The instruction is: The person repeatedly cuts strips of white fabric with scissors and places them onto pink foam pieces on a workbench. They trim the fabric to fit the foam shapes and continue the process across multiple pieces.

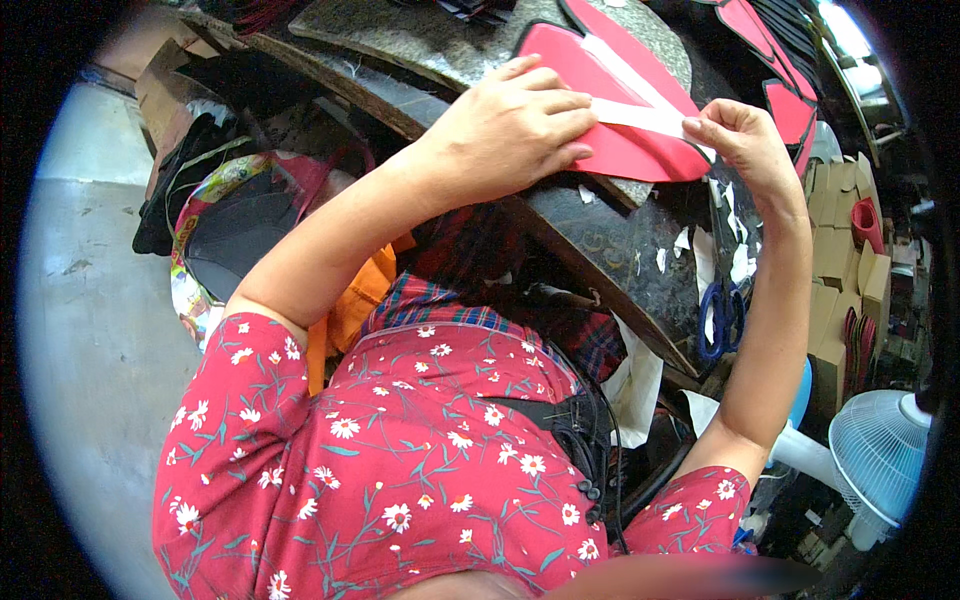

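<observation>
Red, flat and thin, the cut sheet piece (620, 140) lay on the dark stone worktop (600, 240), edged in black and crossed by a white tape strip (640, 110). It looked light, pliable like foam or leatherette, and likely to slide or buckle unless pressed flat; the sensible hold seemed a spread palm on its face, and a pinch at the loose end of the strip. The left hand (510, 125) lay on the piece's left part, fingers stretched out and pressing down, gripping nothing. The right hand (745, 140), at the piece's right edge, had its fingertips pinched on the end of the white strip. One piece was being worked; beyond it, further along the worktop, at least three more red pieces (770, 70) lay overlapped, their exact number hard to tell. Below the piece, one pair of blue-handled scissors (722, 318) lay among white paper scraps (735, 250). One white fan (880, 450) stood further below to the right.
</observation>
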`<state>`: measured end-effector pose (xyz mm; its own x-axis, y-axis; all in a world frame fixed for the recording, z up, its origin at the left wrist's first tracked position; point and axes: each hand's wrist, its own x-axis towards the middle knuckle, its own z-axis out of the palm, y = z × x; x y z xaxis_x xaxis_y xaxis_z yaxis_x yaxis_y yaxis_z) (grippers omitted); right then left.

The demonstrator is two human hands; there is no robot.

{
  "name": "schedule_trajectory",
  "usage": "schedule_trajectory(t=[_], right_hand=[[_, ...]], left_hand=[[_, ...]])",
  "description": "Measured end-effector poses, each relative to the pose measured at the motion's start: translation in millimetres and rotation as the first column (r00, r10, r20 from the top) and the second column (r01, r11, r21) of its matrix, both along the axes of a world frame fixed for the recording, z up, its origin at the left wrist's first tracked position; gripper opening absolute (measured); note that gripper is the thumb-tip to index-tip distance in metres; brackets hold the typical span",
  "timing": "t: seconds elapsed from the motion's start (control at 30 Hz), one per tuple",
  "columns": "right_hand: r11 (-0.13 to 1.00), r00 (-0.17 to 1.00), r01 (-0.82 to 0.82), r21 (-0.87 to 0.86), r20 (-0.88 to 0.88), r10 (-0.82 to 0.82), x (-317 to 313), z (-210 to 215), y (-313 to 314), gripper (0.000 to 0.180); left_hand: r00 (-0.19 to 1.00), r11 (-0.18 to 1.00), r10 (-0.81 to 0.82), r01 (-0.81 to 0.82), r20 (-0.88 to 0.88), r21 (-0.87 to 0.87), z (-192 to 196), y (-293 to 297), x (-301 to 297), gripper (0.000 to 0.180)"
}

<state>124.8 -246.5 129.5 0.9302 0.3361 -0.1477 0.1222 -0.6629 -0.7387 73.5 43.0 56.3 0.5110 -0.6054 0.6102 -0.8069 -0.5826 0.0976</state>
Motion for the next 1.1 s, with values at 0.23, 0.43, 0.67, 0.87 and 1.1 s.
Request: schedule_trajectory(t=[0.23, 0.43, 0.67, 0.87, 1.1], right_hand=[[0.978, 0.983, 0.17, -0.12, 0.087, -0.16, 9, -19, -11, 0.034], [0.968, 0.971, 0.222, -0.116, 0.119, -0.208, 12, -35, -20, 0.039], [0.964, 0.956, 0.244, -0.102, 0.195, -0.221, 17, -52, -21, 0.04], [0.948, 0.963, 0.268, 0.169, -0.019, -0.269, 14, -25, -11, 0.031], [0.996, 0.992, 0.082, 0.02, 0.091, -0.083, 23, -10, -18, 0.033]], left_hand=[[0.993, 0.993, 0.105, -0.108, 0.056, 0.052, 7, -18, -4, 0.049], [0.983, 0.977, 0.176, -0.181, 0.049, 0.116, 12, -37, -7, 0.058], [0.991, 0.992, 0.104, -0.109, 0.084, 0.065, 8, -62, -1, 0.047], [0.998, 0.999, -0.003, 0.007, -0.07, 0.049, 0, -57, 9, 0.043], [0.998, 0.997, 0.032, -0.028, -0.048, 0.077, 5, -57, 1, 0.044]])
